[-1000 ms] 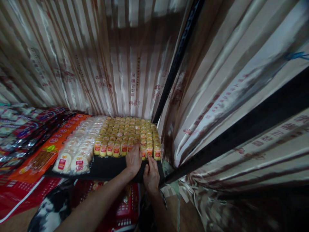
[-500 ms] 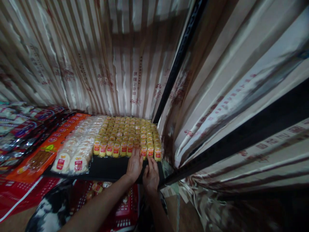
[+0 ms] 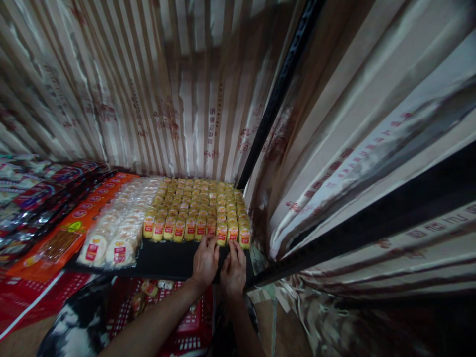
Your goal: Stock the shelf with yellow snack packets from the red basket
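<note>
Rows of small yellow packets with red labels point(image 3: 193, 208) fill the right end of a black shelf point(image 3: 167, 260). My left hand point(image 3: 205, 260) lies flat on the shelf front, fingers stretched out, fingertips touching the front row of yellow packets. My right hand point(image 3: 233, 267) rests right beside it, fingers also extended, tips against the front packets near the shelf's right corner. Neither hand grips anything.
Clear-wrapped white round packets point(image 3: 115, 233) lie left of the yellow ones, then orange packs point(image 3: 67, 233) and dark packs point(image 3: 33, 193). Striped curtain fabric point(image 3: 167, 89) hangs behind and to the right, with a black shelf post point(image 3: 275, 99). A red basket point(image 3: 189, 322) sits below.
Both hands have drawn back slightly toward the shelf's front edge; the left hand no longer covers the front row and a packet now stands there.
</note>
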A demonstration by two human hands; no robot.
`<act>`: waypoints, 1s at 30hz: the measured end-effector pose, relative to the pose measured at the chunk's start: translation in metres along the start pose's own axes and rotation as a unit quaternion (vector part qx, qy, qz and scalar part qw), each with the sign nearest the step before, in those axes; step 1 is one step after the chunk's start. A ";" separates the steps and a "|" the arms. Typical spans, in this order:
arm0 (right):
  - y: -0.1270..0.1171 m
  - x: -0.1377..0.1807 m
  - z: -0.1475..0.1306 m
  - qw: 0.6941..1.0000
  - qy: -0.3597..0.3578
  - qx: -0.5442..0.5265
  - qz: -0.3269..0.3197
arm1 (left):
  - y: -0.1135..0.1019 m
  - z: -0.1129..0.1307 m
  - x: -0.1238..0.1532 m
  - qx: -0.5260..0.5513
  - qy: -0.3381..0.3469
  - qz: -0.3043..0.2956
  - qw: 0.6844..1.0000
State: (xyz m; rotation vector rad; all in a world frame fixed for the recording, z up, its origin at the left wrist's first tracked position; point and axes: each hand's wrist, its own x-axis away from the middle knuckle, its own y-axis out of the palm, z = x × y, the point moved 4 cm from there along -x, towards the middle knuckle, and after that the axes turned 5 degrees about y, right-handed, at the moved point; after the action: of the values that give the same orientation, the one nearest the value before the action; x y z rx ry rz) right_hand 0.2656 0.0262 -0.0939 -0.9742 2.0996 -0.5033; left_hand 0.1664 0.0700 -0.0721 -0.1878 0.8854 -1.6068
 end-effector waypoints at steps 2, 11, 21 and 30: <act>0.001 0.000 0.000 1.000 0.001 0.003 -0.001 | 0.003 -0.001 0.002 0.000 0.008 -0.006 1.000; 0.003 -0.003 0.001 1.000 0.021 0.013 -0.008 | 0.013 0.000 -0.001 0.005 0.015 -0.044 0.999; 0.005 -0.004 -0.001 1.000 0.011 0.023 -0.013 | 0.018 -0.007 0.005 0.005 0.076 -0.035 0.996; -0.003 -0.002 -0.005 0.999 -0.028 -0.020 -0.004 | -0.009 0.002 0.037 0.023 0.119 -0.053 0.991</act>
State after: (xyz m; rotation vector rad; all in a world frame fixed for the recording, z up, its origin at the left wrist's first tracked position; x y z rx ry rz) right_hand 0.2645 0.0259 -0.0882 -1.0091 2.0644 -0.4349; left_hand 0.1508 0.0355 -0.0779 -0.0094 1.0344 -1.7722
